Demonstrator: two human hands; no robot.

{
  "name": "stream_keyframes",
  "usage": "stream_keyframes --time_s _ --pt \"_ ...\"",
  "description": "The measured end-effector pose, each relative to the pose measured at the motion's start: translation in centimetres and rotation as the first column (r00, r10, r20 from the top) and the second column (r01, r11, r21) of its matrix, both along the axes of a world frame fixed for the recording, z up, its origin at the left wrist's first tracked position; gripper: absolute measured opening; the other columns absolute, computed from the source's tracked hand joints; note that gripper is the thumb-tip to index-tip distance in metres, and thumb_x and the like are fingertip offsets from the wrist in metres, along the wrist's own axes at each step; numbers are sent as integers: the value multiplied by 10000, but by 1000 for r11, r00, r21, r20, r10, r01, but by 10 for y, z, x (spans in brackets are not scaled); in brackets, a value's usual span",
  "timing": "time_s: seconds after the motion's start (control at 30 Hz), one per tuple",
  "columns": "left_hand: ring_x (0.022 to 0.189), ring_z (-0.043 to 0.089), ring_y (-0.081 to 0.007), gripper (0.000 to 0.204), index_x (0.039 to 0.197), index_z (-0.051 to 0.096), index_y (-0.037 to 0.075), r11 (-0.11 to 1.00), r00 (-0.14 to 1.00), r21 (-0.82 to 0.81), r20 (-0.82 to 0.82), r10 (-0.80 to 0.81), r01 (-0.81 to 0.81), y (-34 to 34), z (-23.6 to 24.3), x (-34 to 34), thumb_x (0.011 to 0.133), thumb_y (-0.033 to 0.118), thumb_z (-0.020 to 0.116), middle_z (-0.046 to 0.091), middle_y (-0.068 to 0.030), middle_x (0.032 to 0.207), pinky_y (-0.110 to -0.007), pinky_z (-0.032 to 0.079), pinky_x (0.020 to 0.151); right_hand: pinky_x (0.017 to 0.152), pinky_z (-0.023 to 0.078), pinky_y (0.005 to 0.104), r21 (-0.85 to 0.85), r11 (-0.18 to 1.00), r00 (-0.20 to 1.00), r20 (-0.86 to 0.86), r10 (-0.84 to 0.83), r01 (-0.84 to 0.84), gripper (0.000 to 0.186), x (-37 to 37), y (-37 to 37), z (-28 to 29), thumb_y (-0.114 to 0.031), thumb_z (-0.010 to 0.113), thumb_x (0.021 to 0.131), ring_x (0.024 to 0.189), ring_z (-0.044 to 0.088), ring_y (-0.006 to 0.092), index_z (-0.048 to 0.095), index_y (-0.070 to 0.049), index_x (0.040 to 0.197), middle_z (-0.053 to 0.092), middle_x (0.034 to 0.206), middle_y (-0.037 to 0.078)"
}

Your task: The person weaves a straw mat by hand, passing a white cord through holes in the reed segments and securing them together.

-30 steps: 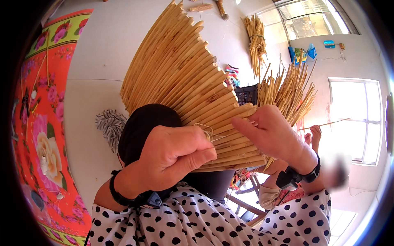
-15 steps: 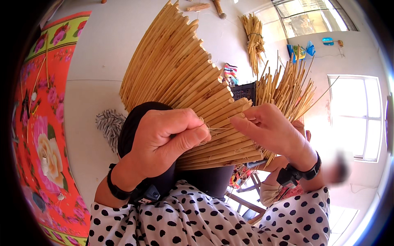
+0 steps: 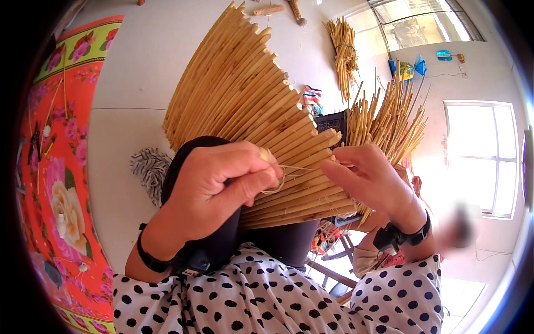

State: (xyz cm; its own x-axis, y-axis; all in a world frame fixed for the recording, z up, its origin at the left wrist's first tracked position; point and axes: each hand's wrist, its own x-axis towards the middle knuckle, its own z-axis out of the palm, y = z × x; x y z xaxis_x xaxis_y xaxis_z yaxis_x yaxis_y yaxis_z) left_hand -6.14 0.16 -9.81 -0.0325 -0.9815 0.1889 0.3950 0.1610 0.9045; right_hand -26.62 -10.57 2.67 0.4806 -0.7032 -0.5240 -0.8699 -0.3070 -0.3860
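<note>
Shirt of white cloth with black polka dots (image 3: pixel 250 295) at bottom, black-trousered lap (image 3: pixel 278 236) next. Fan-shaped mat of tan, round stalks set side by side (image 3: pixel 233 94) lies over the lap, its lower edge toward the shirt. Left hand (image 3: pixel 214 178) above mat near lower edge, thumb and fingers pinched on thin pale thread (image 3: pixel 296 167), slack loops below. Thread runs toward right hand (image 3: pixel 367 172), which is at the mat's right edge, fingers curled, narrow gap to thumb; can't tell if it holds anything. Beyond right edge: black plastic crate (image 3: pixel 332 125), loose tan stalks (image 3: pixel 386 119). Far left: red floral cloth (image 3: pixel 75 192), black-handled tool (image 3: pixel 35 145) near its left edge. Farther: tied tan stalk bundle (image 3: pixel 345 58).
</note>
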Motion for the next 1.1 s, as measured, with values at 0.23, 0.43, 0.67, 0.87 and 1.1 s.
stream_keyframes --time_s 0.23,0.43,0.67,0.87,1.1 --pt "624 529 -149 96 942 674 -34 884 606 -136 681 412 -448 29 1 42 858 -18 632 541 -86 837 -252 399 564 615 489 278 125 982 961 219 -166 141 418 -25 30 12 -270 700 873 695 582 103 608 69 1098 650 806 97" --pt "618 511 -137 264 1083 669 -5 762 451 -264 676 584 -591 47 22 55 825 -51 648 512 -63 732 -248 417 564 820 536 292 121 945 812 486 -324 304 617 -51 62 -15 -165 752 818 1021 637 169 483 47 1331 639 1135 132" --pt "608 584 -255 131 823 613 41 916 759 -328 529 381 -231 24 20 -1 785 19 737 563 -87 714 -327 452 523 841 521 267 108 833 542 713 -445 542 536 -26 97 -63 -23 742 791 931 624 103 521 62 1272 665 1067 64" --pt "571 609 -265 98 862 620 48 934 743 -341 598 300 -103 4 7 -18 831 66 710 616 -102 677 -317 466 501 771 503 247 -135 758 596 710 -376 638 396 -18 101 -90 -48 761 784 853 607 82 603 56 1131 682 963 58" --pt "547 619 -276 78 871 629 65 939 694 -336 659 292 -76 -3 6 -20 844 81 700 629 -98 641 -317 482 482 738 503 278 -267 696 609 732 -304 667 348 -20 99 -114 -49 794 730 793 623 153 627 40 1022 657 912 88"
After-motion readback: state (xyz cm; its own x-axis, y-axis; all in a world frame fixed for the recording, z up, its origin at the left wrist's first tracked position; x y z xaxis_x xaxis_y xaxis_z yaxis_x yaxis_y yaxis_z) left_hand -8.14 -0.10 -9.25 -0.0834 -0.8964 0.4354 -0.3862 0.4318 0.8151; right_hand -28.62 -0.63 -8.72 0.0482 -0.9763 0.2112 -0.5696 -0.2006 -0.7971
